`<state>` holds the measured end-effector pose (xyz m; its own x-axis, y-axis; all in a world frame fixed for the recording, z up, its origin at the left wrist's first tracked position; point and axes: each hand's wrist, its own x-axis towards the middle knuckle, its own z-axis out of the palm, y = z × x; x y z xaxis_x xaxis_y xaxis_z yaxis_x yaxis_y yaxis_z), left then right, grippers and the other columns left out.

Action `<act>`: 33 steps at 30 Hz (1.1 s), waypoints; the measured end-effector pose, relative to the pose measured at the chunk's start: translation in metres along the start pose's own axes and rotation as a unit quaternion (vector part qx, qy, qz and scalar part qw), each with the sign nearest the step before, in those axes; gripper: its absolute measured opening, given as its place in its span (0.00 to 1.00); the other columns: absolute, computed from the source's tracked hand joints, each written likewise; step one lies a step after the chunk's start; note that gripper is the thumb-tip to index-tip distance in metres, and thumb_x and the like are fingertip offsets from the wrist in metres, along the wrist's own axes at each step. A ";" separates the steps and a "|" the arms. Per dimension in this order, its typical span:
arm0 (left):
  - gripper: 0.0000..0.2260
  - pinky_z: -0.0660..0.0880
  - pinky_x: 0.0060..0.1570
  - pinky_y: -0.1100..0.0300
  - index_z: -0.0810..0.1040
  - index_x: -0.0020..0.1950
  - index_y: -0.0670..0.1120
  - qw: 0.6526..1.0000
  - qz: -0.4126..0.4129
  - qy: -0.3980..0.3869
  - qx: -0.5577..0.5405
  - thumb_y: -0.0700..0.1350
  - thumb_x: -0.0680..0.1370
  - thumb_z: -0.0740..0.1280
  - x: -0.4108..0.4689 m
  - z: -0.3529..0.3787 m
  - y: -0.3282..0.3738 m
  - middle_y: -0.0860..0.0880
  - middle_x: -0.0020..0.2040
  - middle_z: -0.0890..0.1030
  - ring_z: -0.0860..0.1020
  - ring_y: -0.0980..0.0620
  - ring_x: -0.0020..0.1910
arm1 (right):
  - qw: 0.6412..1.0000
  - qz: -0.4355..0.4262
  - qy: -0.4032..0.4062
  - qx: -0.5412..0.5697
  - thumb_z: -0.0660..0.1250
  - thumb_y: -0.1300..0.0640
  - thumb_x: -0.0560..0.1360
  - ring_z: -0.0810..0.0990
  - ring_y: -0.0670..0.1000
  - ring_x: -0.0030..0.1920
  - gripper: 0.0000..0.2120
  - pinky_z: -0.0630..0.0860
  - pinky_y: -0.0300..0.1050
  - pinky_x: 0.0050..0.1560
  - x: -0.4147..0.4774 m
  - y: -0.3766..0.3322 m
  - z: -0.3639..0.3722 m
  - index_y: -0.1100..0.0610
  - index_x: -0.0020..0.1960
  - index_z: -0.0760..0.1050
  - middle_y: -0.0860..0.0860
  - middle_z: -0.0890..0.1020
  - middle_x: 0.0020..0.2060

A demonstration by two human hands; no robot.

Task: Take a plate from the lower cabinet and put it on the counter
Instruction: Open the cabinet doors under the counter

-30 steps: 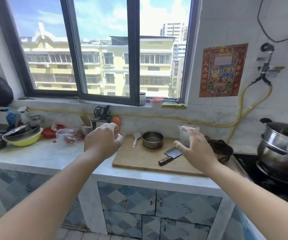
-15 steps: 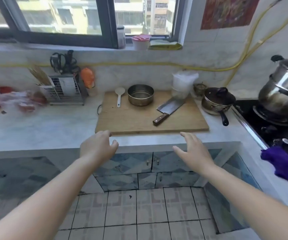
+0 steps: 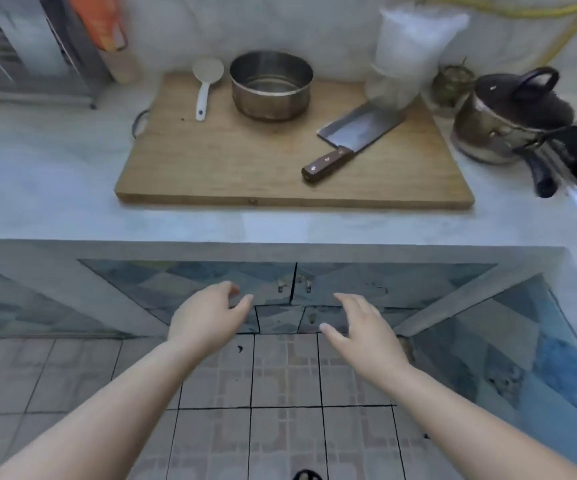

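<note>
A pale stone counter [image 3: 55, 188] carries a wooden cutting board [image 3: 245, 168] with a steel pot [image 3: 271, 85], a white spoon [image 3: 205, 85] and a cleaver [image 3: 349, 142] on it. Below, the cabinet doors [image 3: 294, 282] are closed, and no plate shows. The left hand [image 3: 207, 318] and right hand [image 3: 363, 329] reach toward the doors, fingers loosely spread, holding nothing.

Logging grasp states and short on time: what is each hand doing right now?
Left hand: open, fingers loosely curled, holding nothing.
Right hand: open, fingers spread, holding nothing.
Both hang before the closed cabinet doors.
</note>
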<state>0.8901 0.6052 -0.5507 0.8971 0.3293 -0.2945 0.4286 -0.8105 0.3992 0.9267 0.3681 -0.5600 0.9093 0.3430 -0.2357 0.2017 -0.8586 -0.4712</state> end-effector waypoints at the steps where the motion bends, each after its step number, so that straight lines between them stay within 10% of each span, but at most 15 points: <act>1: 0.24 0.73 0.47 0.56 0.74 0.63 0.51 1.000 -0.010 -0.010 -0.014 0.63 0.76 0.55 0.010 0.014 0.000 0.53 0.62 0.79 0.77 0.51 0.58 | 1.000 -0.001 -0.003 -0.002 0.59 0.42 0.76 0.62 0.49 0.70 0.29 0.63 0.46 0.67 0.010 0.008 0.011 0.53 0.72 0.60 0.48 0.66 0.71; 8: 0.25 0.67 0.41 0.59 0.76 0.61 0.51 0.982 -0.096 -0.032 -0.162 0.65 0.75 0.54 0.076 0.099 -0.005 0.49 0.59 0.80 0.73 0.51 0.48 | 1.000 -0.011 -0.014 -0.005 0.56 0.40 0.76 0.68 0.53 0.66 0.28 0.67 0.48 0.60 0.080 0.058 0.085 0.54 0.71 0.63 0.52 0.71 0.68; 17: 0.21 0.70 0.62 0.56 0.74 0.66 0.46 0.910 -0.115 -0.088 -0.388 0.47 0.73 0.70 0.110 0.157 0.006 0.49 0.64 0.78 0.74 0.50 0.64 | 0.994 -0.054 -0.005 0.096 0.60 0.47 0.76 0.71 0.49 0.59 0.21 0.67 0.40 0.50 0.124 0.085 0.127 0.52 0.67 0.67 0.50 0.73 0.61; 33: 0.19 0.76 0.56 0.49 0.70 0.63 0.54 0.955 -0.035 -0.104 -0.275 0.48 0.73 0.66 0.091 0.165 -0.008 0.60 0.53 0.75 0.73 0.56 0.56 | 0.984 0.023 0.065 0.163 0.71 0.52 0.71 0.75 0.51 0.54 0.20 0.61 0.34 0.40 0.100 0.072 0.145 0.57 0.60 0.71 0.52 0.75 0.54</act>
<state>0.9511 0.5620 -0.7237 0.8482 0.2226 -0.4805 0.5292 -0.3939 0.7516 0.9797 0.3961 -0.7412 0.9580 0.2363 -0.1627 0.0508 -0.6976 -0.7146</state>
